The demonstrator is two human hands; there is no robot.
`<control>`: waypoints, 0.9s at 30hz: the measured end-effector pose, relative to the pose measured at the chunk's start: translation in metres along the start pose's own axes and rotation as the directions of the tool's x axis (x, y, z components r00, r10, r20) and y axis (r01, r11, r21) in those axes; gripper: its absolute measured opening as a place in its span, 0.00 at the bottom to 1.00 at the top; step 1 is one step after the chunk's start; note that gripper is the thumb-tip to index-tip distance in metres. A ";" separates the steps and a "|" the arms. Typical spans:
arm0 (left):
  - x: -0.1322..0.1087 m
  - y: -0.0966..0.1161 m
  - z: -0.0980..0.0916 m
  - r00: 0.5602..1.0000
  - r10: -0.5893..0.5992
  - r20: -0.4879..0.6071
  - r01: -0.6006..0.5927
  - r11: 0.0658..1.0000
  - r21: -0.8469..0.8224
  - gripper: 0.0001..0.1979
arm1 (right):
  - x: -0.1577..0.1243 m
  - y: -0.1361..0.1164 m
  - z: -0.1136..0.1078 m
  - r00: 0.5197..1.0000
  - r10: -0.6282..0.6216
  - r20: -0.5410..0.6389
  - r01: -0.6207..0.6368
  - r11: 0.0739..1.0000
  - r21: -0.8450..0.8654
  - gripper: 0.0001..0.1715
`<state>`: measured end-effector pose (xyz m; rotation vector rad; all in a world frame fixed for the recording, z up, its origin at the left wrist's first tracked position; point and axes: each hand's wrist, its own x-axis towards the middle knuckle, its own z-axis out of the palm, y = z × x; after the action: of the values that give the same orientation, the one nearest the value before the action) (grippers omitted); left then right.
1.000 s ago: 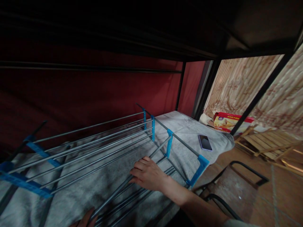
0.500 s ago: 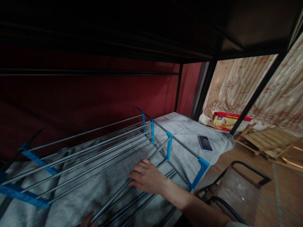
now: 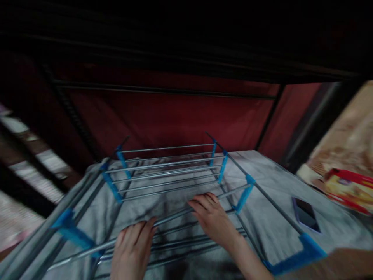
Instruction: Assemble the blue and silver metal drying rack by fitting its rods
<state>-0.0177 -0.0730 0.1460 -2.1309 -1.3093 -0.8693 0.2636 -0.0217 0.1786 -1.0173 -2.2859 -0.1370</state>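
Note:
A rack of grey metal tubes [image 3: 175, 173] with blue plastic connectors [image 3: 70, 229] lies on a grey cloth surface. My left hand [image 3: 132, 247] grips a long metal tube [image 3: 77, 255] at lower centre, its fingers curled over the top. To its right, my right hand [image 3: 211, 214] is wrapped round the same tube. The tube's right end meets a blue connector [image 3: 247, 190]; its left end sticks out past the left blue connector and looks free. Several more tubes lie below, partly hidden by my hands.
A phone [image 3: 306, 214] lies on the cloth at the right. Beyond it is a red and yellow box [image 3: 349, 190]. A dark frame with a low overhead panel [image 3: 186, 42] and a rear bar [image 3: 163, 91] encloses the area in front of a red wall [image 3: 175, 116].
The view has turned left, so the rack's left side now shows. My left hand has come fully into view on the tube. My right hand still grips it.

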 end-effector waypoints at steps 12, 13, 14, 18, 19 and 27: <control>0.022 0.050 -0.010 0.991 -0.096 0.095 0.086 0.991 0.103 0.15 | 0.084 -0.045 -0.022 0.932 -0.226 0.283 0.066 0.875 0.480 0.20; 0.023 0.051 -0.007 0.990 -0.091 0.110 0.078 0.990 0.114 0.15 | 0.095 -0.051 -0.020 0.910 -0.262 0.320 0.061 0.850 0.523 0.20; 0.024 0.053 -0.004 0.986 -0.089 0.138 0.072 0.990 0.120 0.14 | 0.107 -0.057 -0.017 0.888 -0.300 0.349 0.059 0.826 0.560 0.20; 0.032 0.054 -0.001 0.932 -0.114 0.345 0.100 0.993 0.057 0.17 | 0.146 -0.085 0.007 0.789 -0.434 0.435 0.092 0.783 0.616 0.19; 0.034 0.053 -0.002 0.913 -0.124 0.388 0.124 0.992 0.025 0.18 | 0.153 -0.093 0.015 0.760 -0.464 0.455 0.113 0.784 0.611 0.20; 0.035 0.044 0.006 0.876 -0.143 0.460 0.220 0.968 -0.120 0.19 | 0.187 -0.166 0.070 0.618 -0.561 0.551 0.232 0.799 0.554 0.27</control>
<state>0.0351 -0.0665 0.1640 -2.4725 -1.7435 -0.5897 0.0173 0.0053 0.2565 -0.2775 -3.0092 0.6775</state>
